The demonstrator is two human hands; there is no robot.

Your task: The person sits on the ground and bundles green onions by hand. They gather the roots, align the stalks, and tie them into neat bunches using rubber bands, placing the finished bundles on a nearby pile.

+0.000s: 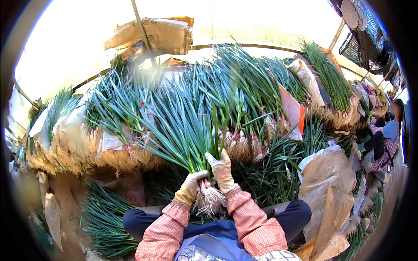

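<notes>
A bundle of green garlic point(186, 140) stands before me, leaves fanned upward and pale roots hanging down over my lap. My left hand point(192, 188), in a soiled light work glove, is wrapped around its lower stems just above the pinkish bulbs. On the bundle's right side, my gloved right hand point(222, 171) is raised a little higher. A few darker leaves point(215, 137) rise between its thumb and fingers; the fingertips are partly hidden.
A long bank of piled green garlic point(241, 88) curves across the front, roots towards me. More plants point(107, 218) lie by my left knee, and loose leaves point(277, 176) beyond my right. A woven sack point(326, 182) lies at right. Farther right sits another person point(387, 133).
</notes>
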